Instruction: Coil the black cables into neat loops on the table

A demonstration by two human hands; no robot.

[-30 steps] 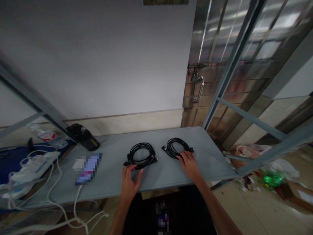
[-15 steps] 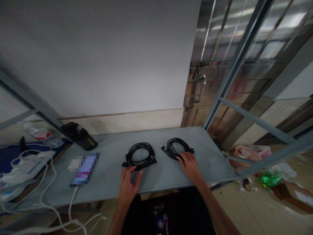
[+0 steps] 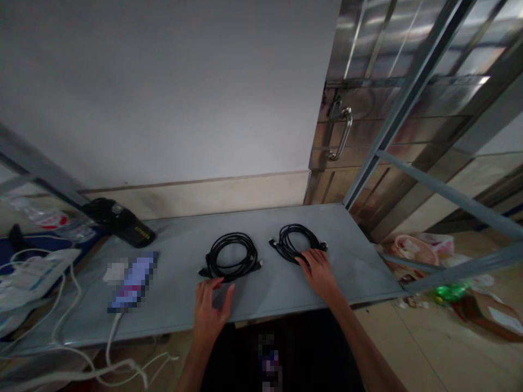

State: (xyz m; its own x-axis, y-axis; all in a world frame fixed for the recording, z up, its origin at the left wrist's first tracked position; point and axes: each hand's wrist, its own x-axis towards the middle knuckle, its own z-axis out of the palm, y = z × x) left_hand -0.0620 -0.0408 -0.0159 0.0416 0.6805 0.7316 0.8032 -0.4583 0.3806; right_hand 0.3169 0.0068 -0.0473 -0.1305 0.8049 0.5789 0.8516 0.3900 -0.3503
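Two coils of black cable lie flat on the grey tabletop (image 3: 180, 283). My left hand (image 3: 210, 310) is at the near edge of the left coil (image 3: 212, 258), its thumb spread away from the fingers and nothing between them. The index fingertip is close to the coil; whether it touches is unclear. On the right coil (image 3: 290, 239), my right hand (image 3: 321, 275) has its fingers curled over the near right edge, with the thumb at the front of the strands. Both coils have dark connector ends sticking out at their sides. Part of the right coil is hidden under my fingers.
A phone (image 3: 134, 280) with a white cable (image 3: 114, 332) lies at the left. Behind it a black bottle (image 3: 120, 222) lies tilted near a clear plastic bottle (image 3: 49, 218) and a white power strip (image 3: 36, 277). Grey metal posts (image 3: 384, 136) rise at the table's ends.
The camera view has shifted slightly. Both hands and both coils keep nearly the same places on the table.
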